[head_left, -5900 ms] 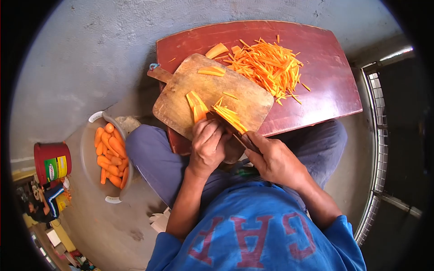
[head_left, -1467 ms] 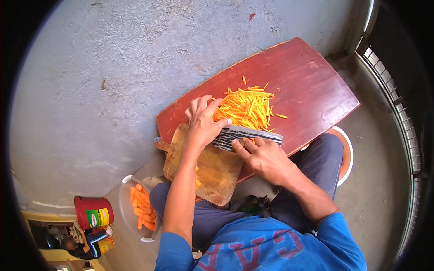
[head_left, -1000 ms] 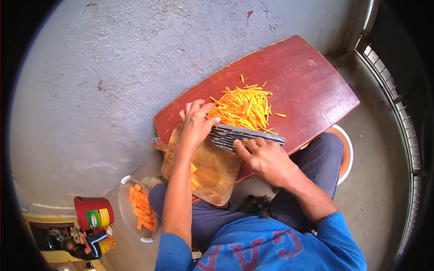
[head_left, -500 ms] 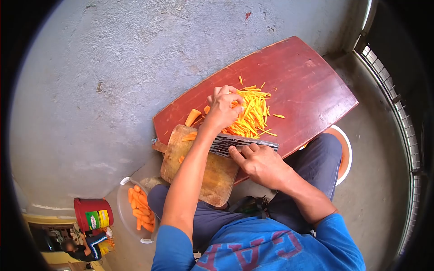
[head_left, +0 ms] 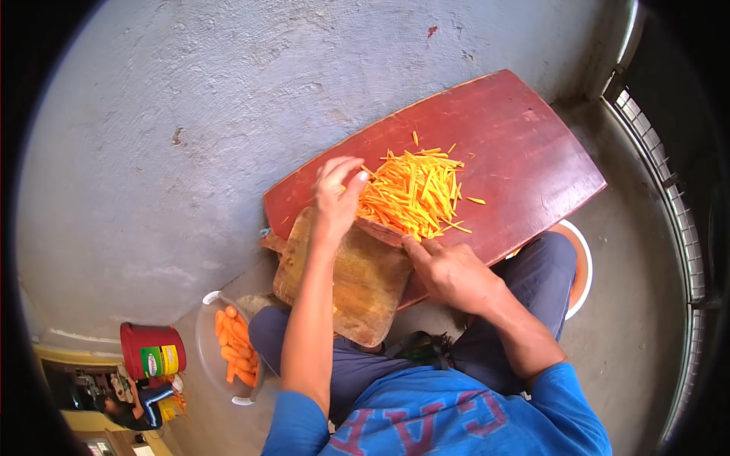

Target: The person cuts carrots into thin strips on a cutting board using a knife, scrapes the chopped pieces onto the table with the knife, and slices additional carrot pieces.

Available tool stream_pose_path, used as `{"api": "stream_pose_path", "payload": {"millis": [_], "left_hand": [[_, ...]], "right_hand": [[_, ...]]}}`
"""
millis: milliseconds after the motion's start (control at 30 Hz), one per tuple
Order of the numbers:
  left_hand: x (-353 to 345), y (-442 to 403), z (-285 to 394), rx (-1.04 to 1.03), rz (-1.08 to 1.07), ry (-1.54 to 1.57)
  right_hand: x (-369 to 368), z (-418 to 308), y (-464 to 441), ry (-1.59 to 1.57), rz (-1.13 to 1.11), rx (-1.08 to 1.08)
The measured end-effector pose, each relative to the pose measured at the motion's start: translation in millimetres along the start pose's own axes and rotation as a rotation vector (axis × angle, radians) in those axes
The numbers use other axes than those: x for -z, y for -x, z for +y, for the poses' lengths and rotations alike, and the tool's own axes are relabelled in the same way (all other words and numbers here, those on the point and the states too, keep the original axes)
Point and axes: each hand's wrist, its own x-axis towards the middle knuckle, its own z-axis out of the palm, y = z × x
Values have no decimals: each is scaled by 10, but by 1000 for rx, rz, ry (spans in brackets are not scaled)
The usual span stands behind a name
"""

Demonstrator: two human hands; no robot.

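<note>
A heap of orange carrot strips (head_left: 414,190) lies on the red wooden table. My left hand (head_left: 337,197) is at the heap's left edge, above the corner of the chopping board (head_left: 357,289). Its fingers are stretched out, with the thumb apart from them. My right hand (head_left: 454,277) grips a broad-bladed knife (head_left: 380,232), its handle hidden in the fist. The blade lies against the lower side of the heap, along the board's upper edge.
The red table (head_left: 525,152) stands by a rough grey-blue wall (head_left: 213,114). A clear tub (head_left: 209,349) with peeled carrots (head_left: 237,346) and a red bucket (head_left: 148,349) are at lower left. A white basin (head_left: 582,266) sits right of my knee. Another person (head_left: 141,406) is far off, lower left.
My left hand has moved left off the strips. The knife's blade has turned and now lies against the heap. The carrot chunks left of the heap and the pieces on the board no longer show.
</note>
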Motion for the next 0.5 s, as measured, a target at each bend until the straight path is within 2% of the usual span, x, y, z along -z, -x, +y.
{"api": "stream_pose_path", "payload": {"millis": [100, 200, 267, 433, 500], "left_hand": [[195, 472, -170, 269, 84, 203], [316, 951, -66, 365, 36, 146], [359, 1183, 24, 344, 24, 116], [491, 1475, 58, 212, 52, -22], [619, 1542, 11, 230, 78, -128]], "right_hand": [[81, 73, -21, -71, 6, -66], [99, 145, -22, -156, 47, -118], [171, 112, -69, -201, 20, -199], [189, 81, -131, -210, -13, -202], [170, 65, -137, -218, -10, -202]]}}
